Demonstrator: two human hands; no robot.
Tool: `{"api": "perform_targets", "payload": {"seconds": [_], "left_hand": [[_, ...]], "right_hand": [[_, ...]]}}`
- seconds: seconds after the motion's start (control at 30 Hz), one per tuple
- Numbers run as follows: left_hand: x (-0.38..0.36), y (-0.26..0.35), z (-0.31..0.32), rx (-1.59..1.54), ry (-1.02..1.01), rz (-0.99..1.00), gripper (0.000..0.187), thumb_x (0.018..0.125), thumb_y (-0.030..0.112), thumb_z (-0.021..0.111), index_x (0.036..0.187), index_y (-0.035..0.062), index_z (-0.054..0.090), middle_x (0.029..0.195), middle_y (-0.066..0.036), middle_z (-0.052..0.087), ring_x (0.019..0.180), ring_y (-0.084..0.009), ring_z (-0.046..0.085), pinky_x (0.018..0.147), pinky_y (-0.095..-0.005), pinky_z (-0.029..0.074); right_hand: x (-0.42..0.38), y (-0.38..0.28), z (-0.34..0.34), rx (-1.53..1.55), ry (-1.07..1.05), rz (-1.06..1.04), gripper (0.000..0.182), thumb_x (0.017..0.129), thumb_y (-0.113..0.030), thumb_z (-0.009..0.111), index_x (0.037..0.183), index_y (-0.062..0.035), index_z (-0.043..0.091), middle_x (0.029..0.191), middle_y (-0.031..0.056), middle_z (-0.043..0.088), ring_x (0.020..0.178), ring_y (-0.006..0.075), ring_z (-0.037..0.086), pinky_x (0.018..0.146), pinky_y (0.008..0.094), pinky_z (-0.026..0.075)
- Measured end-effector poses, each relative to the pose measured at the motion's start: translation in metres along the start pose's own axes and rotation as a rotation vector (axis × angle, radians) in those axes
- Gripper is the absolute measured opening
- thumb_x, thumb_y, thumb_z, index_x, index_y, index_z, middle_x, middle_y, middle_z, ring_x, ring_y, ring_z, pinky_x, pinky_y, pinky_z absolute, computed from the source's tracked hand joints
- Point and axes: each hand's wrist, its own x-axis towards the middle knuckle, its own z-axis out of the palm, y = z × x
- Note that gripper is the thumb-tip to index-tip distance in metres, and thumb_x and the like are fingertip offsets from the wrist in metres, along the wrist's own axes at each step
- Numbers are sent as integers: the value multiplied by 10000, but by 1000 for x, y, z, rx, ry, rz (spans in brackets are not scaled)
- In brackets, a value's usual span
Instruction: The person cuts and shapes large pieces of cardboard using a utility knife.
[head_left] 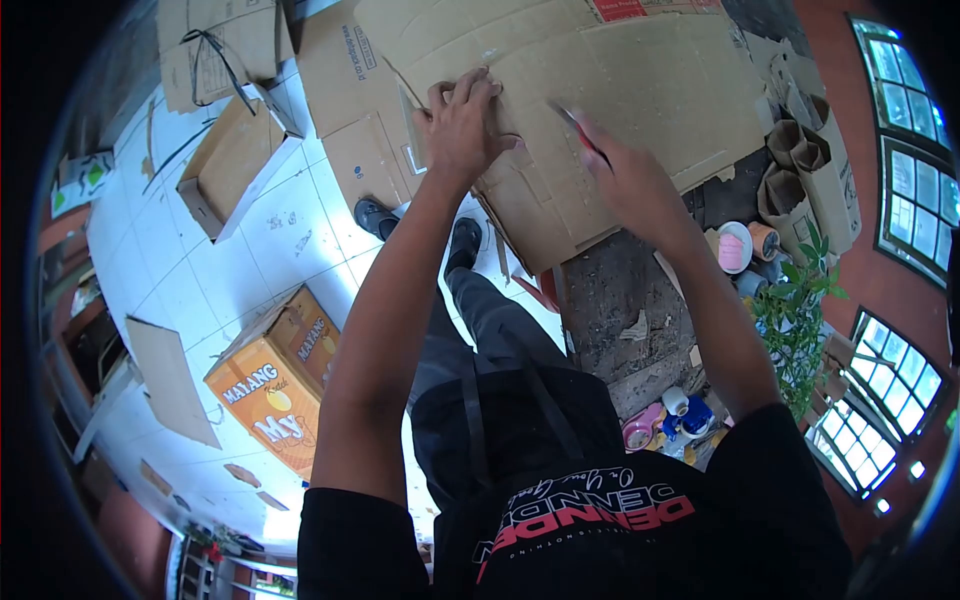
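Observation:
A large flattened cardboard sheet [640, 110] lies over a dark, worn work surface. My left hand [463, 125] rests on the sheet near its left edge, fingers spread and bent, thumb pointing right. To the right of it, my right hand [630, 185] is closed around a tool with a red and black handle [590, 140]. The tool's thin tip points up and left over the cardboard; motion blurs it, and I cannot tell whether it touches the sheet.
On the white tiled floor stand an orange printed box [275, 385] and an open shallow carton [235, 165]. Right of the sheet are rolled cardboard pieces [795, 160], tape rolls [735, 247] and a green plant [795, 320]. Small items [675, 425] lie by my right elbow.

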Motion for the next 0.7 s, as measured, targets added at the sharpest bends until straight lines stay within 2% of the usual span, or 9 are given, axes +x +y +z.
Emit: {"api": "perform_targets", "payload": {"seconds": [0.17, 0.47, 0.57, 0.7], "left_hand": [[-1, 1, -1, 1, -2, 10, 914, 542, 513, 946, 1355, 234, 635, 1519, 63, 524, 1366, -321, 413, 1029, -533, 351], [0, 1, 4, 23, 20, 20, 912, 546, 562, 932, 1337, 215, 638, 1522, 46, 525, 1364, -324, 418, 1028, -568, 350], [-2, 3, 3, 44, 9, 10, 911, 548, 564, 932, 1333, 214, 632, 1530, 39, 509, 1365, -327, 417, 1033, -580, 349], [2, 5, 0, 70, -26, 5, 914, 553, 564, 932, 1340, 217, 625, 1544, 41, 483, 1368, -333, 413, 1044, -592, 344]], "right_hand": [[74, -17, 16, -159, 90, -130, 495, 1047, -272, 490, 1534, -192, 457, 1084, 255, 715, 1018, 452, 685, 923, 542, 531], [83, -20, 26, -166, 107, -103, 493, 1034, -260, 526, 1520, -191, 481, 1049, 251, 722, 1003, 458, 695, 897, 542, 554], [86, -9, 30, -110, 131, -164, 504, 1035, -261, 524, 1529, -182, 467, 1055, 258, 717, 1003, 457, 695, 901, 542, 555], [87, -19, 30, -112, 98, -102, 486, 1039, -259, 506, 1515, -166, 480, 1074, 295, 696, 1018, 502, 656, 912, 559, 518]]}}
